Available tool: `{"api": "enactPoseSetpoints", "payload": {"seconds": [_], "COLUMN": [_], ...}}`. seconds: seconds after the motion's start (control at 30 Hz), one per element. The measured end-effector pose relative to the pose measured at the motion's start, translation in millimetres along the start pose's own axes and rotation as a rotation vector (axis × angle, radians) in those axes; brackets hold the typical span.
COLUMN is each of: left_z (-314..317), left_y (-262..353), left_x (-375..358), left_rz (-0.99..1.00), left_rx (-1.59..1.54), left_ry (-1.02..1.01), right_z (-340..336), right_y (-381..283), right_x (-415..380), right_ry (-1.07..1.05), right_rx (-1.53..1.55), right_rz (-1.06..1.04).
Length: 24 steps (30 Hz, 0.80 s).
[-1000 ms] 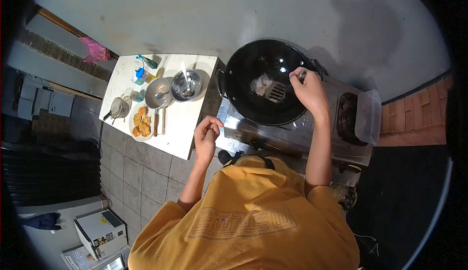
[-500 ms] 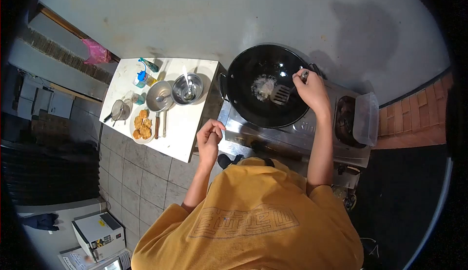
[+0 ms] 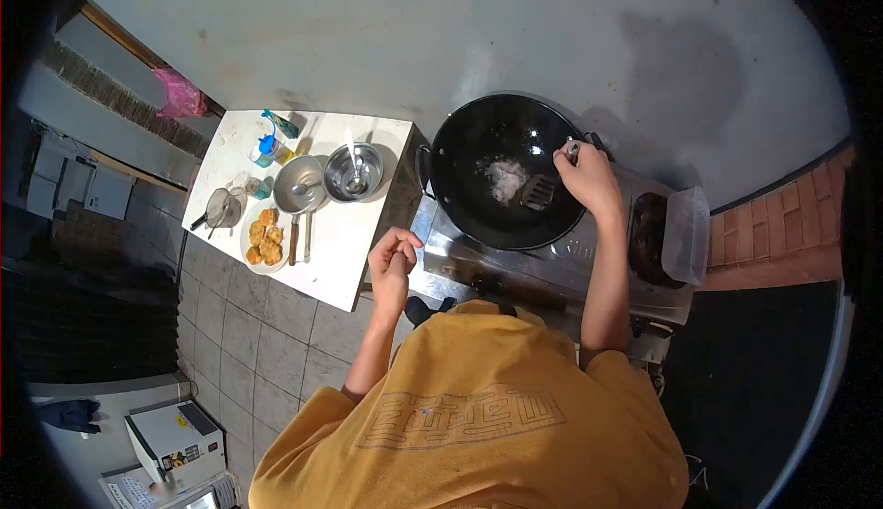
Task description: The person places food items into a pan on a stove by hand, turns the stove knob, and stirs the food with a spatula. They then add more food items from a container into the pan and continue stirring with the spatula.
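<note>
My right hand (image 3: 590, 178) grips the handle of a slotted spatula (image 3: 538, 193) over a large black wok (image 3: 492, 228). The spatula's blade is down inside the wok, at the right side of a whitish, bubbling food piece (image 3: 506, 181) in the middle. What that food is, I cannot make out. My left hand (image 3: 394, 256) hovers between the white table and the stove with its fingers curled in and nothing visible in them. The wok rests on a metal stove (image 3: 451, 256).
On the white table (image 3: 336, 251) stand a steel bowl (image 3: 370, 183) with a spoon, a metal pan (image 3: 296, 198), a plate of golden fried pieces (image 3: 265, 240), a strainer (image 3: 221, 207) and a blue-capped bottle (image 3: 269, 147). A clear plastic container (image 3: 685, 238) sits on the stove's right side.
The spatula's blade has shifted slightly and turned beside the whitish food. My left hand keeps its curled pose. The whole view has tilted a little.
</note>
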<state>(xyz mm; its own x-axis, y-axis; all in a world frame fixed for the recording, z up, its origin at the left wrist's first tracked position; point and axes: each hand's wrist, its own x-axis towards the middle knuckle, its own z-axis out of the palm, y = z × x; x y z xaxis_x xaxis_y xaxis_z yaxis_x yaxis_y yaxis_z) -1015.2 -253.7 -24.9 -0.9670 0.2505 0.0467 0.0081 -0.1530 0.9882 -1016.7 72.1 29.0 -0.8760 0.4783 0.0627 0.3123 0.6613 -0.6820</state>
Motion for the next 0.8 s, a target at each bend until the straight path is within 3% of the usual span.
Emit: {"api": "enactPoseSetpoints", "payload": {"seconds": [0.2, 0.3, 0.4, 0.47, 0.67, 0.8], "left_z": [-1, -3, -2, -1, -4, -5], "left_y": [-1, -2, -2, -2, -2, -1], "left_x": [0, 0, -1, -1, -3, -4], "left_rz": [-0.002, -0.007, -0.012, -0.017, -0.024, -0.017], "left_rx": [-0.011, -0.016, -0.011, -0.003, -0.017, -0.012], "left_ry": [-0.002, -0.004, 0.004, 0.012, 0.008, 0.008], "right_z": [-5, -5, -16, -18, -3, -10], "right_y": [4, 10, -9, -18, -3, -14], "right_x": [5, 3, -6, -8, -5, -9], "right_ry": [-0.139, -0.09, -0.053, -0.136, -0.053, 0.004], "right_rx": [0.112, 0.226, 0.092, -0.061, 0.186, 0.073], "right_rz": [0.064, 0.033, 0.017, 0.063, 0.065, 0.047]}}
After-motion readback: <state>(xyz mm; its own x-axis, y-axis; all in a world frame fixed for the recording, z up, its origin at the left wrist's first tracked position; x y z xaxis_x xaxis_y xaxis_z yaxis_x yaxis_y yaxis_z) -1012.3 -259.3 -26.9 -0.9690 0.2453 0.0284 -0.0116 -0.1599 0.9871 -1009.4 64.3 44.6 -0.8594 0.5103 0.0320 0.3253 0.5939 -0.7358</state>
